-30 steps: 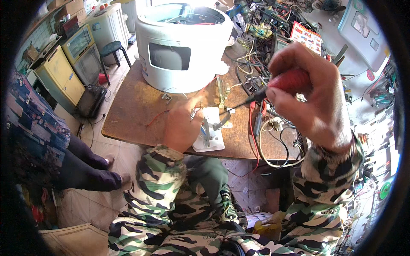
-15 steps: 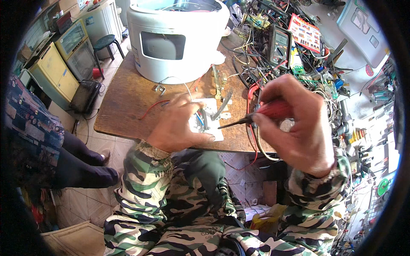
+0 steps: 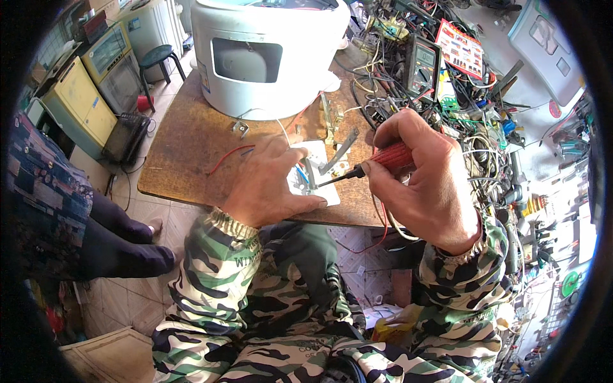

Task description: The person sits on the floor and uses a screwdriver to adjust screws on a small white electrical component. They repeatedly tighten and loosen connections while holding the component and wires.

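Lowered since before, right hand (image 3: 421, 185) gripped a red-handled screwdriver (image 3: 377, 163), tip at 9 o'clock on the small white plastic part (image 3: 313, 182) pinned by left hand (image 3: 268, 185) to the brown wooden counter (image 3: 185, 147); fastening looked unfinished

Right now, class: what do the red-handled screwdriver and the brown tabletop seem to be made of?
Red-handled screwdriver in the right hand: dark metal-looking shaft, glossy ribbed handle, probably plastic. Brown tabletop: matt, worn, mottled surface, likely wood or pressed board.

I count two hands (image 3: 268, 185), one screwdriver (image 3: 377, 163), one white cooker (image 3: 268, 54), one multimeter (image 3: 421, 64) (wires: too tangled to count).
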A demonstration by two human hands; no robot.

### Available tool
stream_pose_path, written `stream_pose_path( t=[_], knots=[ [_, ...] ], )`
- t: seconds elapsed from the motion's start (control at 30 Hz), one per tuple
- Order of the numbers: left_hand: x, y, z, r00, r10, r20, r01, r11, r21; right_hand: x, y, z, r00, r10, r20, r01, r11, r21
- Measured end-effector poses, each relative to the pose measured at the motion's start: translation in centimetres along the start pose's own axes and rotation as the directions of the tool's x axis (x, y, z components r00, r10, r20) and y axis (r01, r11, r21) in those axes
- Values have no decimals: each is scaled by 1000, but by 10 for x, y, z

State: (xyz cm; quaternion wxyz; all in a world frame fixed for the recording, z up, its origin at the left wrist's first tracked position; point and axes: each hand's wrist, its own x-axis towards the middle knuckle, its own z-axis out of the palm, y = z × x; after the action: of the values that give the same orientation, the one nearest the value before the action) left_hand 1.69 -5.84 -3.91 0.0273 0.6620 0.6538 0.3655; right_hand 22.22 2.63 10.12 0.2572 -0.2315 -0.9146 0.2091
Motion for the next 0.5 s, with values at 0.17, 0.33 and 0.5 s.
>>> stream_pose_path(
  t=[0.17,0.33,0.5],
  knots=[
    [2,1,2,1000,13,-17,-13,1000,-13,1,-1,-3,999,21,24,-21,1000,-4],
    [0,-1,1,999,16,-32,-16,1000,-2,5,2,6,997,-52,-63,52,999,-9],
    [1,2,0,1000,1,-26,-1,1000,-5,4,-2,10,997,-49,-55,39,983,-181]
  ],
)
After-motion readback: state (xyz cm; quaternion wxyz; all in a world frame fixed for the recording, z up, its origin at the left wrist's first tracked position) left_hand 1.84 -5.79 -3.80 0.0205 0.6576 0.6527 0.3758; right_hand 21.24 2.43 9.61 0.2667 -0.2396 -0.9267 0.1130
